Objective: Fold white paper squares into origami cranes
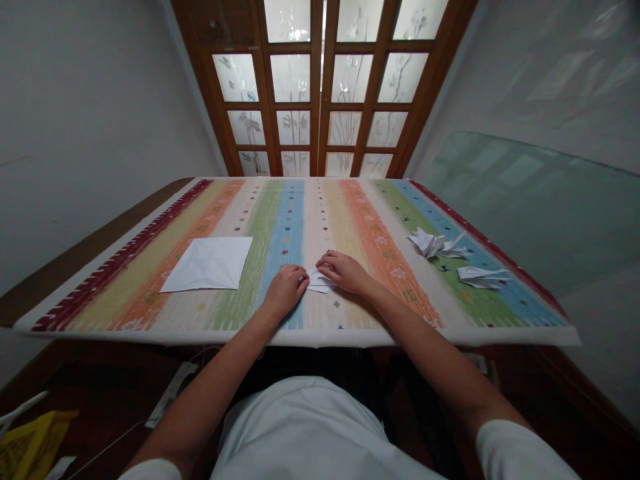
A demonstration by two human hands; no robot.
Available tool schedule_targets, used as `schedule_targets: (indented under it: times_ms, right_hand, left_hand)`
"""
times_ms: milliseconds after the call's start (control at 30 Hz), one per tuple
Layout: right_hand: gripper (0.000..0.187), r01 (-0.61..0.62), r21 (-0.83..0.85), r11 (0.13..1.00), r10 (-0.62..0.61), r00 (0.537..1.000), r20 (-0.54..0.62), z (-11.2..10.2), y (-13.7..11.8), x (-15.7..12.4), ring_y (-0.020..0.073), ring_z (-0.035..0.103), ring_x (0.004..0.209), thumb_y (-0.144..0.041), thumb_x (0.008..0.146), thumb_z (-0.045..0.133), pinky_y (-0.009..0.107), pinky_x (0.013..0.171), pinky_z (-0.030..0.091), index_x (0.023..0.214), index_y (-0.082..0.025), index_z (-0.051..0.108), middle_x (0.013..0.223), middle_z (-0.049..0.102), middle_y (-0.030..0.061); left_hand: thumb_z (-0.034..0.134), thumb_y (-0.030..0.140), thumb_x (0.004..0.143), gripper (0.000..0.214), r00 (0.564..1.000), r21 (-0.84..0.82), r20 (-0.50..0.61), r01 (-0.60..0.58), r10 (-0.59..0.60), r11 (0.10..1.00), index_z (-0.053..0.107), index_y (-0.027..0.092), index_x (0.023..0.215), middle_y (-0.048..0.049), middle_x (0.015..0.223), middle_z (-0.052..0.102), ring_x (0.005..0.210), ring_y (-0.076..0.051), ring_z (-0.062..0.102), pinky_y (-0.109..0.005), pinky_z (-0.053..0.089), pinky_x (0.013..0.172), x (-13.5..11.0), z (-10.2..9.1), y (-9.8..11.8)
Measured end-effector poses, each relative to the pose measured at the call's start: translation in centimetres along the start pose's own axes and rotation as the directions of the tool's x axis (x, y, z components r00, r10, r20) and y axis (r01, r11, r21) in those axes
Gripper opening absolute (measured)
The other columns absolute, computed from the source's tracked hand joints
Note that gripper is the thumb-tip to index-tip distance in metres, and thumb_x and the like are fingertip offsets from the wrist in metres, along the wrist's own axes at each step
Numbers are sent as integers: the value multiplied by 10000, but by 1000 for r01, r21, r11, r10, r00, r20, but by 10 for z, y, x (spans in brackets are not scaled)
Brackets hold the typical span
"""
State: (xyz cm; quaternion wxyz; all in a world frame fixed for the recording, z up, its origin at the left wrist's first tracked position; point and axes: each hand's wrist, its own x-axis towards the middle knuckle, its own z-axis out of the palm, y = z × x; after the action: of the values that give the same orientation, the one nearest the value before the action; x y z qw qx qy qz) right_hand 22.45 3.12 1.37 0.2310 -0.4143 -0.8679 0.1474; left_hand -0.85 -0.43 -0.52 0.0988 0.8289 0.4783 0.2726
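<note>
Both of my hands meet at a small folded piece of white paper near the front middle of the table. My left hand grips its left edge, fingers curled and pressed together. From the right, my right hand pinches the paper's upper right part, with the fingers bent over it. The fingers hide some of the folds. A flat white sheet with faint creases lies to the left of my hands. Over on the right are several folded white paper shapes, pointed like origami birds, and one more folded paper figure nearer to me.
A striped, multicoloured cloth covers the table, whose front edge runs just before my body. A pane of glass leans at the right wall. Wooden doors stand behind the table. On the floor at lower left is a yellow basket.
</note>
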Motion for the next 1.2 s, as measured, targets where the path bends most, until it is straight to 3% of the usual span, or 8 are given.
schedule_targets:
  times_ms: [133,233,433,567,733,967,1200]
  right_hand:
    - [173,32,43,999,-34,999,28,-6,-1,-5,154,654,818,-273,960,807,280,804,486,1112,-191,796,1128,732,76]
    - [103,52,55,997,-55,998,44,-8,-1,-7,176,679,873,-238,946,805,294,837,500,1041,-200,812,1098,740,74]
    - [81,110,33,993,-113,989,93,-8,-1,-6,241,708,1032,-223,966,771,357,951,527,972,-214,851,1085,784,110]
    - [123,114,59,992,-119,988,96,-10,2,-9,218,720,979,-232,970,766,332,916,531,1064,-215,843,1104,790,98]
    - [65,157,73,985,-164,981,107,-11,8,-13,227,726,1015,-268,931,811,337,922,538,976,-232,841,1154,792,95]
    - [115,144,-19,989,-141,986,83,-12,2,-12,246,726,994,-237,951,745,346,896,544,996,-224,850,1031,821,97]
    - [250,119,-66,991,-113,989,91,-9,4,-7,258,734,993,-259,1035,621,359,905,534,988,-216,863,1037,839,120]
  left_hand:
    - [666,169,1009,119,1000,2,-13,-1,1,1000,782,192,1000,-99,1063,768,1028,-260,698,-428,576,986,-1,-1,1]
    - [667,170,1018,124,1000,20,-11,0,1,1000,779,197,1063,-86,1019,763,991,-253,693,-416,576,964,-2,-2,3]
    - [657,159,1024,160,998,48,55,-37,35,998,808,200,991,-105,1010,774,1021,-271,687,-426,574,956,0,-2,2]
    - [637,139,1025,188,997,76,64,-39,34,996,816,198,1020,-107,1022,768,1017,-259,684,-415,573,953,-1,-2,1]
    - [612,126,1037,212,995,110,77,-78,69,991,806,187,976,-108,992,750,1034,-270,657,-420,561,959,0,-1,4]
    - [557,154,1073,245,991,158,125,-73,53,985,791,178,1006,-113,1027,730,962,-240,676,-357,564,875,-3,-4,9]
    - [592,178,1043,214,992,158,105,-93,77,983,803,175,1004,-120,1038,743,984,-254,694,-383,577,930,-4,-7,11]
